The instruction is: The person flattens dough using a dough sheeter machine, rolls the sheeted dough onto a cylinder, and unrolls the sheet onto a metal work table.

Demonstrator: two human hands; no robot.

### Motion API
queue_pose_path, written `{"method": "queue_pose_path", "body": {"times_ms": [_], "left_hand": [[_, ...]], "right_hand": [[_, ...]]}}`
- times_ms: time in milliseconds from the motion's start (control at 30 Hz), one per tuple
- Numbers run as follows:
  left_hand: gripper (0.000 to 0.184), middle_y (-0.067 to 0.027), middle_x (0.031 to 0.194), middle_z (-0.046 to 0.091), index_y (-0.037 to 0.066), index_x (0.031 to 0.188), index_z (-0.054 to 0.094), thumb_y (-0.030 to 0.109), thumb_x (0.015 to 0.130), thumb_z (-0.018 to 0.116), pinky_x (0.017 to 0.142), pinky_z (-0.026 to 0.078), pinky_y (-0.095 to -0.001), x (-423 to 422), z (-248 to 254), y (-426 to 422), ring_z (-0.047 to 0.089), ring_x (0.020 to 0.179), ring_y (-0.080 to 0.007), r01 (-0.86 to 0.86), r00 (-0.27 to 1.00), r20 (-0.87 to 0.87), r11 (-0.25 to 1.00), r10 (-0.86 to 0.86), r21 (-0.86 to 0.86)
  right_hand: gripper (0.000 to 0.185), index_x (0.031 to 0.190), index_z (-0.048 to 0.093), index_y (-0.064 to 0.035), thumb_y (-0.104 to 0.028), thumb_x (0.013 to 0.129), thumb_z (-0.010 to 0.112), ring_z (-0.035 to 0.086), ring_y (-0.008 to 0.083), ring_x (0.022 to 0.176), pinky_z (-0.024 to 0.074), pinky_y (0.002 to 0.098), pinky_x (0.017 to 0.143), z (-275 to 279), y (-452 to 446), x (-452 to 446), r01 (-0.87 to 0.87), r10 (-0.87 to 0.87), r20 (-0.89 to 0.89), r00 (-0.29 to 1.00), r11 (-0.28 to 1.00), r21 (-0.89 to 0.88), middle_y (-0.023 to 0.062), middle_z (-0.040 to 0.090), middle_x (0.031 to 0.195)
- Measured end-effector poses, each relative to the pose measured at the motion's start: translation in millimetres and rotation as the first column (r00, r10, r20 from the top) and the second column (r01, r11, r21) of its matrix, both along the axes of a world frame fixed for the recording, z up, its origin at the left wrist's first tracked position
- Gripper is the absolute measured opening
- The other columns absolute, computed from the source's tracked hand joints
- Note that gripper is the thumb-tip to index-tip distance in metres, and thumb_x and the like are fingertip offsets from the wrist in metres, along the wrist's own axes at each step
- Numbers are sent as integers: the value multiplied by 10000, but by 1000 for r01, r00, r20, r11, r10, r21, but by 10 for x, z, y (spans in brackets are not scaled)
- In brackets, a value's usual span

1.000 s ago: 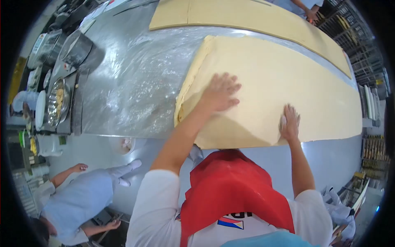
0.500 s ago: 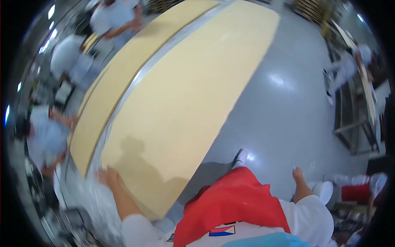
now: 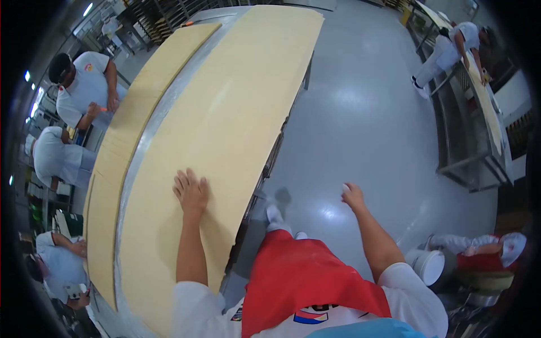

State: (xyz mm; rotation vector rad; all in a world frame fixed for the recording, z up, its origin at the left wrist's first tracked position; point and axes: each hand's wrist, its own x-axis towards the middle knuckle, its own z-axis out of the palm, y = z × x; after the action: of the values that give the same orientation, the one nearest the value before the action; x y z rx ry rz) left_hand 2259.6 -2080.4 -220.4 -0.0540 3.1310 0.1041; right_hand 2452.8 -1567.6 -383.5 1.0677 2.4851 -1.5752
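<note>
A wide, pale yellow sheet of what looks like dough (image 3: 225,101) covers the near side of a long table. My left hand (image 3: 193,192) lies on it, palm down with fingers spread. Out over the floor, away from the table, my right hand (image 3: 352,196) is closed. Something small and whitish shows at its fingers, too small to name. A thicker, narrower strip of the same yellow material (image 3: 135,104) runs along the far side, with a shiny grey band of table surface (image 3: 147,135) between the two.
Several people in white stand along the far side; one person (image 3: 87,84) holds an orange-handled tool. At right, a co-worker (image 3: 459,45) leans over another table (image 3: 484,104). A white bucket (image 3: 431,267) stands near a person (image 3: 490,253) at lower right.
My left hand has moved from the sheet's far-left edge onto its surface. My right hand has come forward over the floor. The view has shifted, and more of the people opposite show.
</note>
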Motion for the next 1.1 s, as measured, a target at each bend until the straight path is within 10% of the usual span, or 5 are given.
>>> {"method": "queue_pose_path", "body": {"times_ms": [167,633,967,1100], "left_hand": [[747,-194,1600,116,100,1531,229,574,968,352,1161,39,-596,-1301,185,706,63,1475,-404,-44,999,26,999,44,-16],[733,-207,1580,184,83,1503,287,551,952,408,1147,107,-609,-5095,215,2402,144,1445,-452,-21,999,-46,999,23,50],[745,-248,1166,634,-25,1268,575,548,800,658,1006,434,-417,-6826,-40,2475,573,1149,-391,-50,974,-215,993,72,105],[809,-264,1142,646,-89,1205,592,577,760,696,919,492,-416,-7196,309,2603,631,1065,-381,-242,964,154,956,217,166]], "right_hand": [[235,1050,630,14,-173,916,582,626,150,620,538,305,564,1152,95,-1974,-78,72,-80,994,994,-82,104,651,834],[364,1227,481,-42,-233,938,593,619,218,817,554,377,635,1634,1285,-4703,58,-198,-135,971,742,-668,114,557,1060],[347,1182,557,-33,-174,881,658,659,218,898,561,353,711,1402,2185,-6631,-26,-180,-123,976,464,-885,101,630,1075],[358,1196,540,7,-149,888,639,664,222,980,569,372,801,1552,2379,-6939,-182,-133,-248,960,378,-908,127,629,1167]]}}
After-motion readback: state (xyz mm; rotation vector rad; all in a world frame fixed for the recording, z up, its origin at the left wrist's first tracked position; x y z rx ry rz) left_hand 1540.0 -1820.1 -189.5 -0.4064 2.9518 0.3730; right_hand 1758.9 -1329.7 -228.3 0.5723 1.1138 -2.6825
